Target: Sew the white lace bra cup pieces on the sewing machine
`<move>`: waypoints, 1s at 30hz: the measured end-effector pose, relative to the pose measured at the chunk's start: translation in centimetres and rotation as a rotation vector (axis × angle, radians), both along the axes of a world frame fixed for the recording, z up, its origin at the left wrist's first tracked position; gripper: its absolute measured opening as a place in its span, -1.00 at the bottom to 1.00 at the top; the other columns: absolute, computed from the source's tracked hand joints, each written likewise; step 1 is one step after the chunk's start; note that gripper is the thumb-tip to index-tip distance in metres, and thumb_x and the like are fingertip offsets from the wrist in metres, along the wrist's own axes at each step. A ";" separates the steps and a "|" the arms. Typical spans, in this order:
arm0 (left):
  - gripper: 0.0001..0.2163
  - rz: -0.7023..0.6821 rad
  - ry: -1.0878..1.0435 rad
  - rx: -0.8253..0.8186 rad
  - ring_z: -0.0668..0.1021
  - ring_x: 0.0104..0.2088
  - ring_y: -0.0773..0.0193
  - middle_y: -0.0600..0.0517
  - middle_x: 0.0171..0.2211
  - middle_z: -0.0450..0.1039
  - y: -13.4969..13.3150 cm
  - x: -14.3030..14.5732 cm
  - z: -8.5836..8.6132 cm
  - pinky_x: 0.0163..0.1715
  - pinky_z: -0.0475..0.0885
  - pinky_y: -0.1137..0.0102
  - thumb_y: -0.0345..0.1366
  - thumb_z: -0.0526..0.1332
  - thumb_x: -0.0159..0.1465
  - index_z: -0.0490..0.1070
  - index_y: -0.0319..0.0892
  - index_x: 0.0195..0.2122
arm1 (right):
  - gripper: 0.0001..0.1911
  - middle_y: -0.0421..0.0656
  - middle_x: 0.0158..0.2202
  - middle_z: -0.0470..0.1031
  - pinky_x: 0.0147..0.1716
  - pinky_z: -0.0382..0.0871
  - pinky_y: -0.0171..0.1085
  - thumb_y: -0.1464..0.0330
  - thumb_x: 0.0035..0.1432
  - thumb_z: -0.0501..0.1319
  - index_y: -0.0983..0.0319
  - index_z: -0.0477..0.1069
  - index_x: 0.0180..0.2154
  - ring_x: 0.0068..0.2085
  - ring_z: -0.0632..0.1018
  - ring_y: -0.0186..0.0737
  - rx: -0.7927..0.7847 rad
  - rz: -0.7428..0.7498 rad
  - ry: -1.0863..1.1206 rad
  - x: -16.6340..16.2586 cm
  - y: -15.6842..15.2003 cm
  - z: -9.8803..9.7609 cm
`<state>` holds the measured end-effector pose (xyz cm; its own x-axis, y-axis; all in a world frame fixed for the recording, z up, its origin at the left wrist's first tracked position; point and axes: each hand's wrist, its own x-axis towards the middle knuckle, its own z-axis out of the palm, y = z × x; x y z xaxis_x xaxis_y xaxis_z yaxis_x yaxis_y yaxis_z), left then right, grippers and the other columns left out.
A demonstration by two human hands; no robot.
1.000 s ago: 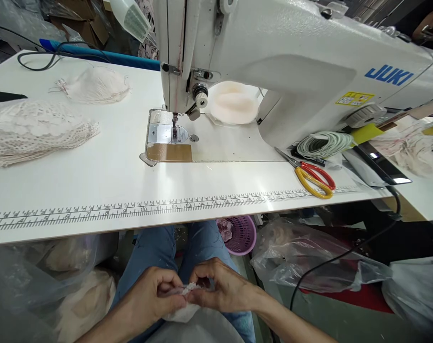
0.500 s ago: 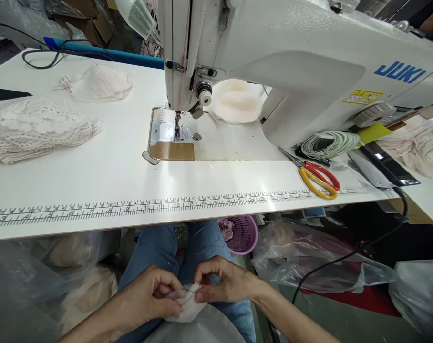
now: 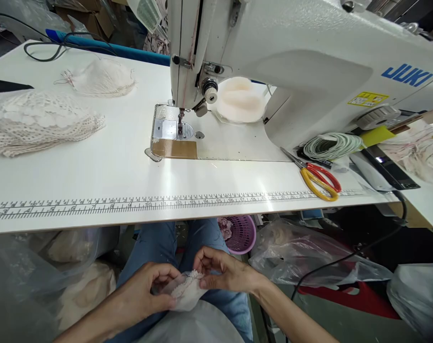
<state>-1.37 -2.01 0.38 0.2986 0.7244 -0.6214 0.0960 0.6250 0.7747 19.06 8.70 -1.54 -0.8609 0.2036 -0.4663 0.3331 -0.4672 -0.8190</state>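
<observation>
Over my lap, a small piece of sheer white fabric with a lacy, gathered edge [image 3: 185, 291] is stretched between both hands. My left hand [image 3: 155, 288] pinches its left side between thumb and fingers. At the right end, my right hand [image 3: 220, 272] grips the lacy edge with thumb and forefinger. Beyond the hands stands a white sewing machine [image 3: 309, 62] on a table. Its needle and presser foot [image 3: 180, 125] are raised apart from my hands. A pale padded cup [image 3: 240, 101] lies behind the needle area.
On the white table [image 3: 123, 176], a stack of lace pieces [image 3: 41, 121] and a pale fabric cup [image 3: 104, 77] lie left. Red-and-yellow scissors [image 3: 318, 178] and coiled cord [image 3: 333, 145] lie right. Below are a purple basket [image 3: 247, 236] and plastic bags [image 3: 309, 257]. A black cable [image 3: 345, 257] hangs at right.
Both hands have risen slightly with the fabric. The piece is turned and spread more, showing more of its lacy edge. The view has shifted a little.
</observation>
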 end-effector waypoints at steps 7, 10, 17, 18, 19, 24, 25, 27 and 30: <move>-0.77 -0.041 0.105 0.030 0.48 -0.24 0.15 0.04 -0.29 0.52 -0.2 0.0 -0.1 -0.23 0.32 0.41 -0.34 0.20 0.01 0.50 -0.17 -0.27 | -0.63 -0.26 -0.38 0.30 -0.36 0.16 -0.37 0.30 -0.09 0.39 0.26 0.25 -0.32 -0.37 0.30 -0.39 0.118 -0.028 0.059 0.1 -0.6 -0.5; -0.79 -0.054 0.148 0.032 0.47 -0.25 0.16 0.05 -0.31 0.50 -0.6 -0.1 -0.2 -0.25 0.32 0.43 -0.33 0.19 0.04 0.50 -0.16 -0.28 | -0.69 -0.26 -0.40 0.29 -0.40 0.16 -0.38 0.31 -0.06 0.36 0.27 0.28 -0.34 -0.39 0.28 -0.40 0.181 -0.050 0.035 0.0 -0.9 -0.7; -0.79 -0.069 0.163 0.033 0.40 -0.31 0.21 0.08 -0.38 0.43 -0.3 0.1 0.2 -0.32 0.25 0.47 -0.26 0.22 0.02 0.50 -0.17 -0.32 | -0.75 -0.26 -0.42 0.29 -0.40 0.17 -0.38 0.30 -0.02 0.34 0.27 0.33 -0.36 -0.39 0.27 -0.38 0.235 -0.077 0.030 -0.2 -1.0 0.2; -0.79 -0.072 0.145 0.040 0.38 -0.35 0.23 0.10 -0.42 0.40 -0.2 0.2 0.2 -0.35 0.23 0.47 -0.24 0.23 0.00 0.50 -0.18 -0.35 | -0.75 -0.25 -0.41 0.29 -0.39 0.17 -0.38 0.29 -0.01 0.33 0.27 0.33 -0.36 -0.39 0.27 -0.38 0.243 -0.082 0.035 -0.2 -1.0 0.3; -0.79 -0.071 0.133 0.045 0.35 -0.39 0.26 0.11 -0.46 0.37 -0.1 0.4 0.2 -0.39 0.21 0.48 -0.22 0.23 0.00 0.49 -0.19 -0.37 | -0.76 -0.25 -0.41 0.29 -0.38 0.18 -0.37 0.28 0.00 0.33 0.26 0.34 -0.36 -0.38 0.27 -0.37 0.248 -0.084 0.040 -0.3 -1.0 0.5; -0.81 -0.055 0.173 0.025 0.32 -0.40 0.28 0.12 -0.47 0.32 0.2 0.9 0.3 -0.41 0.17 0.48 -0.24 0.19 0.00 0.48 -0.20 -0.40 | -0.71 -0.23 -0.39 0.29 -0.37 0.17 -0.36 0.20 0.01 0.31 0.26 0.35 -0.35 -0.37 0.26 -0.36 0.220 -0.064 0.046 -0.3 -0.9 0.8; -0.81 -0.056 0.184 0.023 0.33 -0.39 0.26 0.12 -0.46 0.34 0.2 0.9 0.3 -0.39 0.18 0.48 -0.24 0.18 0.00 0.48 -0.19 -0.39 | -0.70 -0.24 -0.40 0.29 -0.37 0.16 -0.36 0.18 0.00 0.32 0.26 0.35 -0.35 -0.38 0.26 -0.36 0.212 -0.054 0.039 -0.3 -0.9 0.8; -0.80 -0.055 0.216 0.033 0.35 -0.37 0.24 0.10 -0.44 0.36 0.2 0.9 0.3 -0.37 0.19 0.46 -0.25 0.18 -0.01 0.49 -0.19 -0.37 | -0.67 -0.26 -0.42 0.27 -0.38 0.15 -0.36 0.15 -0.03 0.33 0.26 0.34 -0.37 -0.38 0.25 -0.36 0.212 -0.023 0.015 -0.4 -0.9 0.7; -0.79 -0.043 0.242 0.054 0.35 -0.39 0.24 0.09 -0.46 0.36 -0.1 0.8 0.1 -0.38 0.21 0.45 -0.25 0.18 0.00 0.48 -0.19 -0.37 | -0.64 -0.25 -0.41 0.29 -0.35 0.15 -0.34 0.13 -0.06 0.34 0.26 0.34 -0.40 -0.36 0.28 -0.35 0.249 0.014 0.004 -0.7 -1.1 0.4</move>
<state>-0.54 -2.06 0.47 0.1769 0.7482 -0.6395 0.3080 0.5750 0.7579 18.34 7.61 -1.17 -0.8662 0.3002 -0.3996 0.3345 -0.2459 -0.9098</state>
